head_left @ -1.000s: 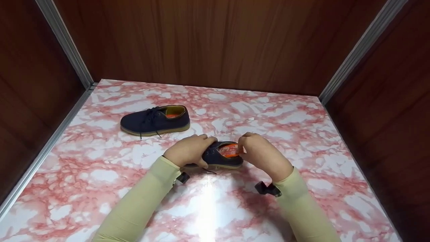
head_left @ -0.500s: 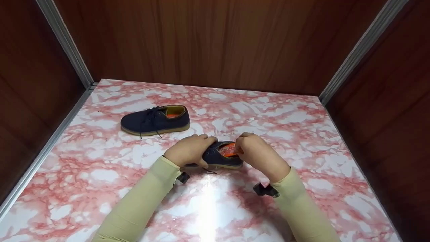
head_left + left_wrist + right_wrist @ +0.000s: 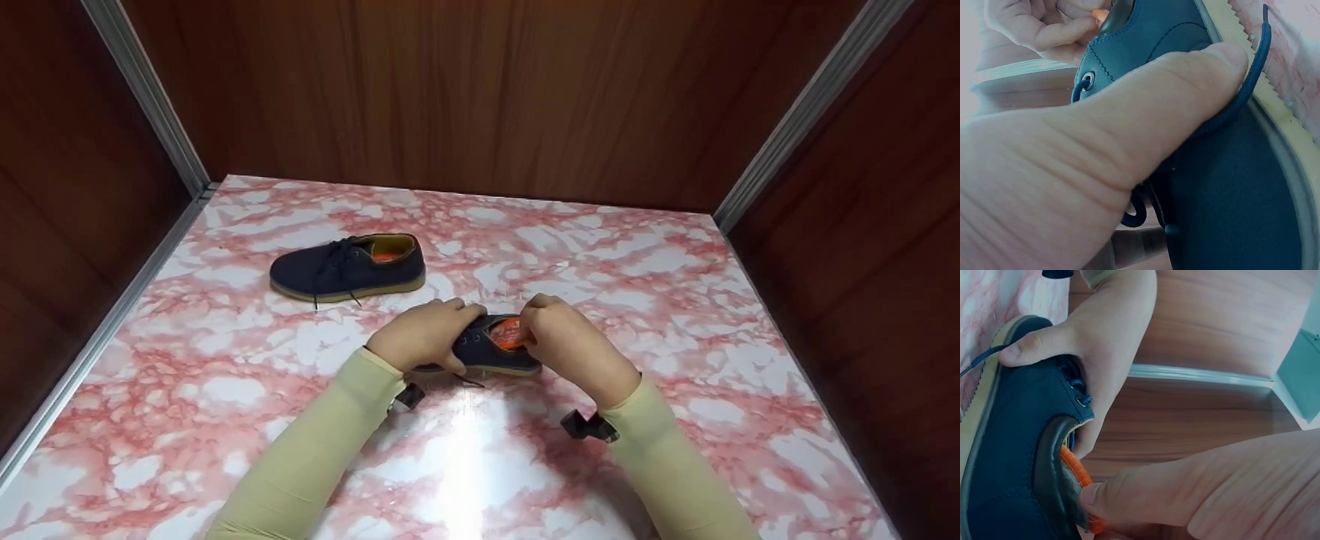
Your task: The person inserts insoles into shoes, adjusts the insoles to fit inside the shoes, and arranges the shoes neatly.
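Observation:
A navy lace-up shoe stands on its sole on the table. My left hand grips it across the laces near the toe, with the thumb along the near side in the left wrist view. At the shoe's opening, my right hand pinches an orange-edged insole between thumb and fingers. Part of that insole sits inside the shoe; its front end is hidden there. A loose lace end lies by the near side of the sole.
A matching navy shoe stands farther back on the left, toe pointing left, with orange showing inside. The red-and-white marbled table is bounded by dark wood panels at the back and both sides.
My right hand has moved slightly left, toward the toe, and the pinched insole has gone farther into the shoe. The left hand and both shoes have stayed in place.

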Motion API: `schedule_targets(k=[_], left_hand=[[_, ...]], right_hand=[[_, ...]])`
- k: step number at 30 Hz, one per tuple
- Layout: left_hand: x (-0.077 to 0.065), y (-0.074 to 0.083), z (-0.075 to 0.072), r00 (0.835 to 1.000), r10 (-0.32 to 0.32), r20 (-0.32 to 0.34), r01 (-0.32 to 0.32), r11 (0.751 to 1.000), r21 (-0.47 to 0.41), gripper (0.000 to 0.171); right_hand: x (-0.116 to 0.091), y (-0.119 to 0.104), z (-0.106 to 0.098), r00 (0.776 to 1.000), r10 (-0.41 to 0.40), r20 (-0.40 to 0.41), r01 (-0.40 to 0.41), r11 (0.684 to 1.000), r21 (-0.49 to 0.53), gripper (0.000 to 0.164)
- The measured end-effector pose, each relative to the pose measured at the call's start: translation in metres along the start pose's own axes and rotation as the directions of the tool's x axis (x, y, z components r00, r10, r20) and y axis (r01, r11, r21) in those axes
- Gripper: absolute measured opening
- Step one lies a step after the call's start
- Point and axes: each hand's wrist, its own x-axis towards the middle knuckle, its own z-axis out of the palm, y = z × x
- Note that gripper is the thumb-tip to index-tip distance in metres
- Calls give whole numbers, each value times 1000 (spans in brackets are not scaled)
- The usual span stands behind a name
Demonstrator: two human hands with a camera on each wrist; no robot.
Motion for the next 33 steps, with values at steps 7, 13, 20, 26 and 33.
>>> schedule_targets(k=[7,13,20,26,33], left_hand=[[-1,0,0,1000,2,-6,-2,1000,-4,93],[-1,-1,1,1000,11,-13,-11,1000,-2,95],[-1,-2,2,1000,12,-22,-12,1000,3,95],[-1,-2,2,1000,17,-23,-17,1000,-3,94],[0,-2,1,1000,13,-20,-13,1000,-8,93]], right_hand=[[2,0,4,1000,-1,12,1,1000,-22,12],[2,0,5,1000,-15,10,15,999,-39,12],[2,-1,7,1000,-21,4,22,998,-60,11],[2,-2,10,999,-38,4,38,997,-69,11],[3,-4,21,984,-173,44,176,983,-57,18]])
